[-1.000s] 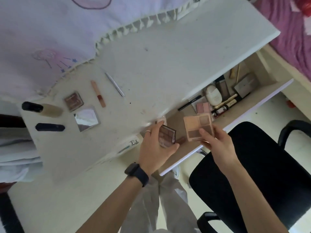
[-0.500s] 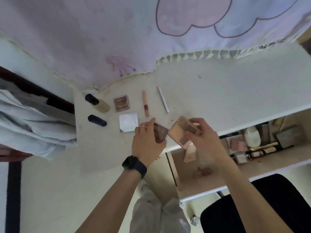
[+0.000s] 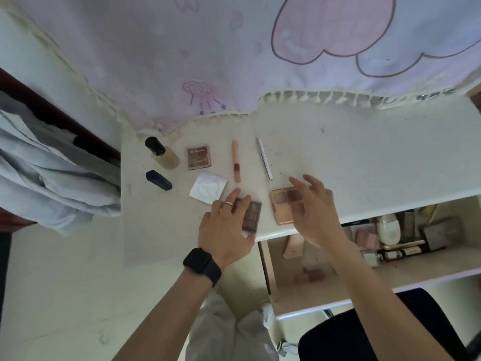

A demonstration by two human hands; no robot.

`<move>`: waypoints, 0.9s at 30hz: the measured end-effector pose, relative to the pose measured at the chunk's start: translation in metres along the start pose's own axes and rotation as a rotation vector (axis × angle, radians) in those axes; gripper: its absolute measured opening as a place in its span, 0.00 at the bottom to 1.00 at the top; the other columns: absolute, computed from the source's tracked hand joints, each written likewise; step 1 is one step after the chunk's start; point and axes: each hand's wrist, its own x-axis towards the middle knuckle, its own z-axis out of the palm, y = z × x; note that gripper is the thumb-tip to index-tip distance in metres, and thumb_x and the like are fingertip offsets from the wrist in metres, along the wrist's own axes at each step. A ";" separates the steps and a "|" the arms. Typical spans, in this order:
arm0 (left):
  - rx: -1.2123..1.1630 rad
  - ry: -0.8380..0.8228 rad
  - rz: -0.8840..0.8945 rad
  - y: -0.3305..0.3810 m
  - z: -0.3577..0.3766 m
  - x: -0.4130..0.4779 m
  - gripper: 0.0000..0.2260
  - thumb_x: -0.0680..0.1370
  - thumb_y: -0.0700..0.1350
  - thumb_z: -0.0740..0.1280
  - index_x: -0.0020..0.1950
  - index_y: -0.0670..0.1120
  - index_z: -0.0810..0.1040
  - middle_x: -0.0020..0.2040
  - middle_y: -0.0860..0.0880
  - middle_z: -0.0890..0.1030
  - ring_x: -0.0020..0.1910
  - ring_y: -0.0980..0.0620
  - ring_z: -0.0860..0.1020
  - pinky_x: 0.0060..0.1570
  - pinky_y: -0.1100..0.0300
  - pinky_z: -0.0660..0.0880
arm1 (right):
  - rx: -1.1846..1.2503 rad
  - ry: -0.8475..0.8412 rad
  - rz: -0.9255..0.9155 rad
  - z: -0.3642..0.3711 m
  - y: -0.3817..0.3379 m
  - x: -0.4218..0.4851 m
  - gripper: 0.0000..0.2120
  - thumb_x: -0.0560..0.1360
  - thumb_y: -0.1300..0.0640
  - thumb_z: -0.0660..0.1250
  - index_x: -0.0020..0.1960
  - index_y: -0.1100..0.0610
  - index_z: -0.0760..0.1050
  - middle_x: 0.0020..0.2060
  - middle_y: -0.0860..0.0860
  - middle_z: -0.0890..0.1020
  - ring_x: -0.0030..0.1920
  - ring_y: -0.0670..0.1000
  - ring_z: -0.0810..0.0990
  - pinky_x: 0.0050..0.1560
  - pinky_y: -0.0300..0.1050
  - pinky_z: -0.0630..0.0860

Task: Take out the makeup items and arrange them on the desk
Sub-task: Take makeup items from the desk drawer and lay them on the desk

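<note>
Desk (image 3: pixel 364 152), 2 items at front edge: dark palette (image 3: pixel 253 214), gripped between left hand (image 3: pixel 226 227) fingers and thumb; peach palette (image 3: pixel 282 207), right hand (image 3: pixel 315 212) spread above, gripping nothing.

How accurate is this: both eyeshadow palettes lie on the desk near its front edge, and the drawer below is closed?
The drawer is open, not closed; the head view shows makeup inside it. The rest holds: the dark palette and the peach palette lie on the desk near its front edge.
</note>
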 end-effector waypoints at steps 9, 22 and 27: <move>0.011 0.170 0.026 -0.026 0.014 -0.006 0.41 0.70 0.72 0.62 0.79 0.57 0.60 0.81 0.47 0.57 0.80 0.41 0.53 0.76 0.40 0.55 | -0.155 0.170 -0.145 0.042 -0.016 -0.052 0.30 0.75 0.31 0.61 0.74 0.40 0.69 0.79 0.53 0.60 0.80 0.60 0.53 0.74 0.63 0.58; 0.188 0.153 -0.139 -0.037 0.013 -0.022 0.35 0.74 0.67 0.57 0.79 0.53 0.63 0.75 0.45 0.66 0.68 0.41 0.63 0.60 0.44 0.71 | -0.304 0.273 -0.320 0.077 -0.036 -0.035 0.19 0.76 0.53 0.70 0.66 0.47 0.76 0.72 0.52 0.74 0.74 0.62 0.67 0.68 0.67 0.64; 0.192 0.132 -0.159 -0.031 0.012 -0.022 0.37 0.73 0.65 0.63 0.78 0.50 0.64 0.74 0.43 0.69 0.67 0.37 0.70 0.59 0.42 0.73 | -0.251 0.244 -0.316 0.069 -0.038 -0.043 0.24 0.77 0.54 0.69 0.72 0.45 0.71 0.76 0.52 0.69 0.77 0.60 0.63 0.72 0.65 0.61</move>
